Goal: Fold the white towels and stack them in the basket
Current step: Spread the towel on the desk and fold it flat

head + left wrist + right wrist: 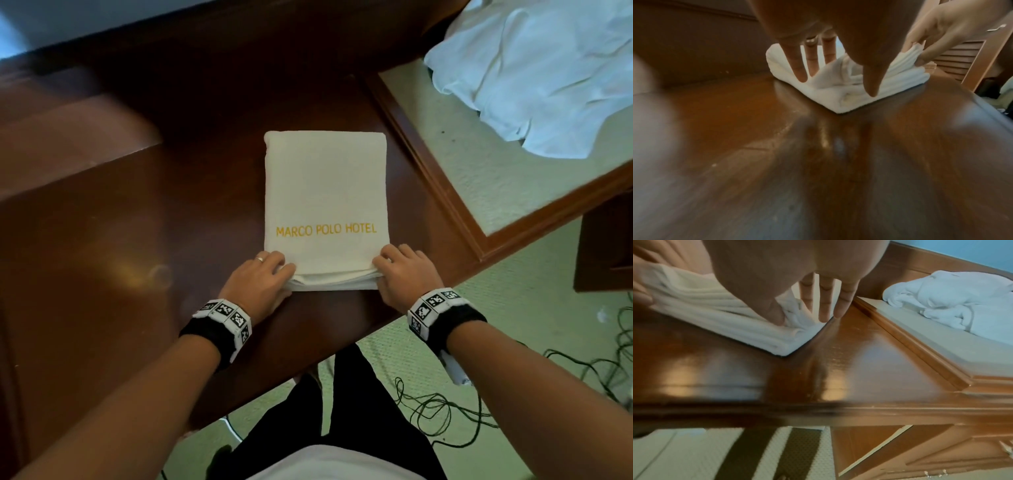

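Observation:
A folded white towel [325, 192] with gold "MARCO POLO HOTEL" lettering lies on the dark wooden table [137, 240]. My left hand [260, 277] pinches the towel's near left corner, fingers on top and thumb at the edge. My right hand [404, 270] pinches the near right corner the same way. In the left wrist view the left hand [838, 86] holds the upper layers of the towel [840, 104] slightly raised. The right wrist view shows the right hand [801, 318] with its thumb dug into the towel [715, 318] layers. No basket is in view.
A loose heap of white towels [534, 68] lies on a pale, wood-framed surface [479, 192] to the right, seen as towels [951, 305] in the right wrist view. Dark cables [445, 411] trail on the green carpet below the table's near edge.

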Tool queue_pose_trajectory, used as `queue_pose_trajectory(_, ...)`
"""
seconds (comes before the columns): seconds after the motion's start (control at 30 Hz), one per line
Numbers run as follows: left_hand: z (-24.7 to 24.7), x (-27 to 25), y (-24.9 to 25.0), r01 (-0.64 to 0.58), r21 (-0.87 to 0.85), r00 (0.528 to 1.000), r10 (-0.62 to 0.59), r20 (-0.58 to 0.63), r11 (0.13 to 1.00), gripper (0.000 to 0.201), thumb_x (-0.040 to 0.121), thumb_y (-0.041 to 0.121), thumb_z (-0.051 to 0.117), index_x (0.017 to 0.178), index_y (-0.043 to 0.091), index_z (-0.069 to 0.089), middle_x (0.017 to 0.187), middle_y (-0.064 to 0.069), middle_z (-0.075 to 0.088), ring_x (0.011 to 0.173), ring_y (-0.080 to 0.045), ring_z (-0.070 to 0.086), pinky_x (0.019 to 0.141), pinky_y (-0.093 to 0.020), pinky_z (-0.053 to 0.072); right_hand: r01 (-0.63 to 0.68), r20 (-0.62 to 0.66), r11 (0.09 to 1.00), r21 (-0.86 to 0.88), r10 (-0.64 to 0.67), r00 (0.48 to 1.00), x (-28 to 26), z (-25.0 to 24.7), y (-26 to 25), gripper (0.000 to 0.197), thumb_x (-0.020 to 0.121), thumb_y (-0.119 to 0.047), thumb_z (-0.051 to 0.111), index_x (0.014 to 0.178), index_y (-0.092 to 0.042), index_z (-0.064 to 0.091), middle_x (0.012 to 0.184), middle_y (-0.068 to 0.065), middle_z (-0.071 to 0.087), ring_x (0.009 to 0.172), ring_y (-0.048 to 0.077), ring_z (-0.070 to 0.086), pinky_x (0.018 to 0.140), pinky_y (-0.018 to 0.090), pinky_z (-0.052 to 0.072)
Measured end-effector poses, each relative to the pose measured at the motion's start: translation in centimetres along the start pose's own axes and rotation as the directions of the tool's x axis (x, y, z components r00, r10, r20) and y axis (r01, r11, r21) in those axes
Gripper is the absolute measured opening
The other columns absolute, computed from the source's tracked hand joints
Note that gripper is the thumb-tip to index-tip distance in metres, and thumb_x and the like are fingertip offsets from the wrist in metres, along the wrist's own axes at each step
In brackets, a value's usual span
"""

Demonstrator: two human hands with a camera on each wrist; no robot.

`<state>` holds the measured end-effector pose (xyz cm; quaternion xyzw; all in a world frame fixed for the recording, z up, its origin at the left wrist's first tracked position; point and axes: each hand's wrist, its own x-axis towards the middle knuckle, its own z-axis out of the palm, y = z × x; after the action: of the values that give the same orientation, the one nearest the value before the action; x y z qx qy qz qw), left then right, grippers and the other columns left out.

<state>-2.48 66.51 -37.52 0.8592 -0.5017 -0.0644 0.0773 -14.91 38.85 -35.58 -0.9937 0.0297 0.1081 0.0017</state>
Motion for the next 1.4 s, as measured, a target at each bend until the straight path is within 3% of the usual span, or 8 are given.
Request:
queue_pose_trajectory(0.33,0.8,0.7,0.8,0.057,0.100,0.998,-0.059,0.020,0.993,0.042,0.056,-0.007,0.083,0.087,0.007,0.058,0.081,-0.014,0.051,0.067,-0.032,0.052,0.042,-0.034,0.040,0.048,-0.042,0.997,-0.067,-0.051,0.998,-0.5,0.7,-0.8,0.032,0.062,-0.004,0.068,0.090,-0.013,0.056,0.088,0.009,0.054,0.072,0.031,0.051,0.056,0.036,0.036)
queue_pose_trajectory(0.47,1.2,-0.4,1.1,0.092,0.024,0.989,-0.094,0.116,0.995,0.050,0.066,0.040,0.090,0.093,0.014,0.057,0.089,-0.010,0.049,0.073,-0.029,0.051,0.048,-0.034,0.042,-0.043,0.043,0.998,-0.041,0.045,0.998,-2.0,1.5,-1.1,0.034,0.061,-0.018,0.067,0.092,-0.017,0.053,0.094,0.007,0.048,0.081,0.029,0.046,0.065,0.039,0.039)
queue_pose_trajectory(0.57,0.2,-0.2,0.8,0.100,0.027,0.988,-0.102,0.118,0.995,0.053,0.085,0.074,0.051,0.092,0.022,0.057,0.091,-0.002,0.049,0.078,-0.024,0.050,0.060,-0.034,0.043,-0.086,0.073,0.996,0.015,0.085,0.994,-2.2,1.0,-0.6,0.038,0.065,-0.042,0.055,0.096,-0.021,0.056,0.097,0.003,0.048,0.087,0.027,0.044,0.076,0.040,0.038)
queue_pose_trajectory(0.8,-1.3,5.1,-0.4,0.206,0.016,0.976,-0.205,-0.070,0.978,0.062,0.090,0.064,0.039,0.124,0.018,0.062,0.122,-0.009,0.060,0.110,-0.032,0.056,0.084,-0.043,0.045,-0.099,-0.221,0.966,0.239,0.154,0.963,3.7,-1.1,-2.7,0.042,0.085,-0.045,0.047,0.114,-0.018,0.063,0.118,0.005,0.058,0.104,0.029,0.052,0.083,0.041,0.042)
queue_pose_trajectory(0.9,0.1,5.3,0.3,0.212,0.056,0.967,-0.218,0.130,0.976,0.081,0.092,0.071,0.026,0.157,0.022,0.027,0.164,-0.010,0.022,0.149,-0.032,0.024,0.111,-0.049,0.032,-0.116,0.007,0.975,0.191,0.116,0.993,4.9,-0.3,-4.0,0.062,0.095,-0.059,0.033,0.148,-0.027,0.036,0.158,0.007,0.028,0.142,0.029,0.029,0.105,0.049,0.034)
queue_pose_trajectory(1.07,1.3,2.5,-1.8,0.277,0.061,0.925,-0.283,0.251,0.959,0.085,0.090,0.079,0.007,0.159,0.031,-0.012,0.166,0.004,-0.019,0.155,-0.022,-0.007,0.123,-0.051,0.009,-0.175,0.233,0.973,0.152,0.137,0.963,2.9,1.6,-0.1,0.070,0.096,-0.068,0.013,0.155,-0.039,-0.008,0.162,-0.009,-0.026,0.151,0.019,-0.017,0.120,0.054,0.004)
queue_pose_trajectory(1.27,-2.4,6.2,-5.3,0.374,0.030,0.915,-0.375,0.148,0.927,0.084,0.093,0.071,0.019,0.158,0.019,0.019,0.167,-0.006,0.014,0.153,-0.027,0.014,0.120,-0.050,0.019,-0.180,0.045,0.973,0.145,0.175,0.984,5.9,-0.6,1.5,0.062,0.097,-0.055,0.031,0.148,-0.020,0.037,0.164,0.008,0.018,0.150,0.026,0.017,0.111,0.050,0.027)
queue_pose_trajectory(1.4,-3.2,12.1,-5.5,0.251,0.066,0.960,-0.257,0.110,0.966,0.081,0.094,0.066,0.025,0.157,0.015,0.023,0.166,-0.010,0.018,0.151,-0.030,0.020,0.118,-0.051,0.025,-0.095,-0.058,0.981,0.168,0.106,0.993,11.0,-2.1,0.6,0.060,0.097,-0.049,0.038,0.148,-0.017,0.038,0.162,0.011,0.022,0.147,0.030,0.025,0.108,0.050,0.031)
